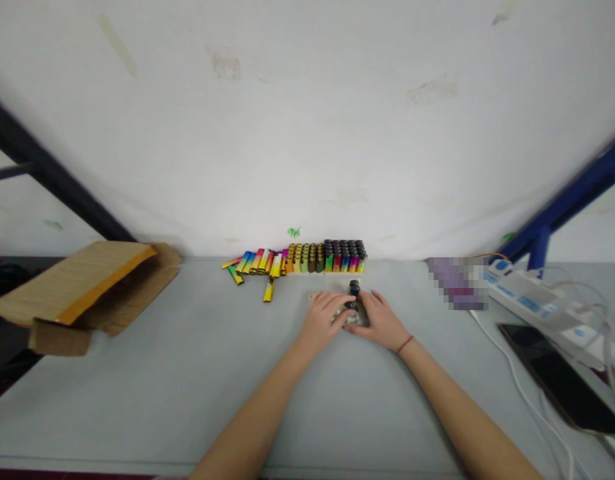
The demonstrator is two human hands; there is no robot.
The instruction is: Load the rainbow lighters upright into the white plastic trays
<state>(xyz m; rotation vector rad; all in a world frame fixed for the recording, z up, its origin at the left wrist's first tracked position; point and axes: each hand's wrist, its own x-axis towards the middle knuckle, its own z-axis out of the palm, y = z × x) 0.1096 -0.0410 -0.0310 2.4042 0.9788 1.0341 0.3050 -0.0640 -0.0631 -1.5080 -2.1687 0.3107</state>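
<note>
A small pale, see-through tray lies on the table between my two hands, mostly covered by them. At its far right corner stands a dark lighter with a black top. My left hand reaches over the tray from the left, its fingers and thumb closed about another black-topped lighter. Around the tray's right side curves my right hand, thumb at the near edge and fingers at the far side. Beyond them, black-topped lighters stand upright in tight rows beside yellow and dark ones.
Loose colourful lighters are heaped left of the rows, and a yellow one lies nearer. An open cardboard box sits at the left. To the right are a phone, a power strip and white cables.
</note>
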